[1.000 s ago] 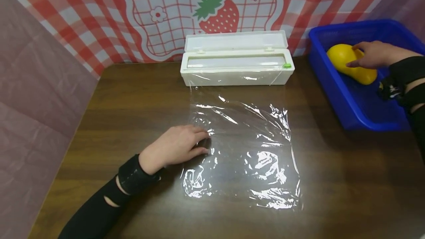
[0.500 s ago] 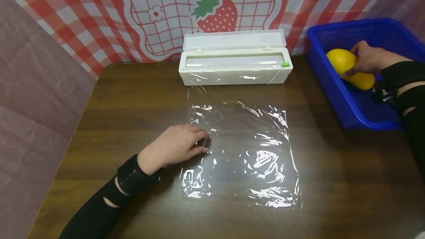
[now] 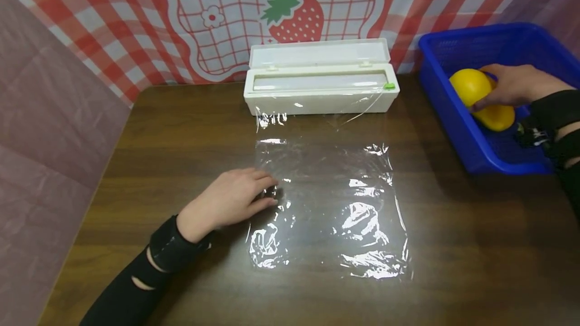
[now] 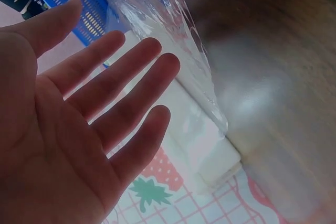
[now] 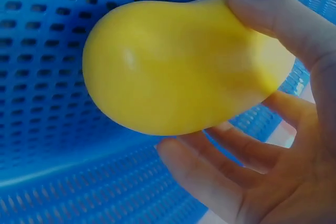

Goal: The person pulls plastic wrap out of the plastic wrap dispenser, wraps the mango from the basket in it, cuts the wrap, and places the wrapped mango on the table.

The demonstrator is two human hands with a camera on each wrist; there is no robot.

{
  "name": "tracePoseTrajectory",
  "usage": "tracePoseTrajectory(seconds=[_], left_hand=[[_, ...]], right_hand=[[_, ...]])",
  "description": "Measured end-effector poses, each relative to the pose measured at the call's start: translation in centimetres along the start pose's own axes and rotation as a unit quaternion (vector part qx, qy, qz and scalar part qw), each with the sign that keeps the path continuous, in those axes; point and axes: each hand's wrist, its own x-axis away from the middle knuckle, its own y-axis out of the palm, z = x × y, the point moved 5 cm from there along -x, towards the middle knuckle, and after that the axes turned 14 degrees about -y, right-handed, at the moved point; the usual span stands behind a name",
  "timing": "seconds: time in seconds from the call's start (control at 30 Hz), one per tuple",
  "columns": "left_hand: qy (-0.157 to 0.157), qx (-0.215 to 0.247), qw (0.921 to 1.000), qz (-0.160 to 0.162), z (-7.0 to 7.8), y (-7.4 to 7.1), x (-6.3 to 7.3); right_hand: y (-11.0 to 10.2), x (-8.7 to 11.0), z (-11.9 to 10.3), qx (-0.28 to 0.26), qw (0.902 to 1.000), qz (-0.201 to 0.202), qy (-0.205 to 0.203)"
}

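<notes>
My right hand [image 3: 521, 84] reaches into the blue basket [image 3: 455, 119] and holds a smooth yellow gourd-shaped thing [image 3: 470, 87] around its narrower middle. In the right wrist view, the thumb lies along one side of the yellow thing [image 5: 152, 72] and the fingers curl against the other. A clear sheet of plastic wrap [image 3: 362, 218] lies spread over the wooden table, still joined to a white wrap dispenser [image 3: 317, 104]. On the sheet's left edge rests my left hand [image 3: 228, 197], fingers relaxed. Those fingers [image 4: 128, 98] appear spread apart and hold nothing in the left wrist view.
The dispenser's lid [image 3: 319, 54] is raised against the checked strawberry cloth [image 3: 217, 54] at the back. A small green slider [image 3: 389, 86] sits at the right end of the dispenser. Pink cloth [image 3: 54, 104] hangs on the left side.
My right hand has closed from hovering over the yellow thing to gripping it, and the thing has turned and shifted a little. My left hand has slid slightly left on the wrap.
</notes>
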Motion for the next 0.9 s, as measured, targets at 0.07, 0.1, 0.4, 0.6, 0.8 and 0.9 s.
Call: tracePoseTrajectory(seconds=[0.07,0.1,0.4,0.6,0.8,0.9], left_hand=[[-0.003,-0.002,1.0000,-0.003,-0.1,0.0,0.1],[-0.005,-0.002,1.0000,-0.004,-0.1,0.0,0.2],[-0.003,0.004,1.0000,0.002,-0.2,-0.2,0.5],[-0.001,0.005,1.0000,0.002,0.0,-0.2,0.9],[0.011,0.007,0.9998,0.013,0.3,-0.3,1.2],[0.019,0.013,0.9997,0.011,0.6,-0.4,1.3]], right_hand=[[-0.5,0.6,-0.2,0.022,0.9993,0.028,0.002],[-0.8,0.9,-0.3,0.033,0.9986,0.042,-0.001],[-4.5,3.8,-4.3,0.061,0.9872,0.139,-0.049],[-4.9,6.2,-10.3,0.045,0.9827,0.156,-0.088],[-3.9,8.4,-16.8,0.065,0.9673,0.185,-0.161],[-2.8,9.4,-20.0,0.067,0.9547,0.192,-0.217]])
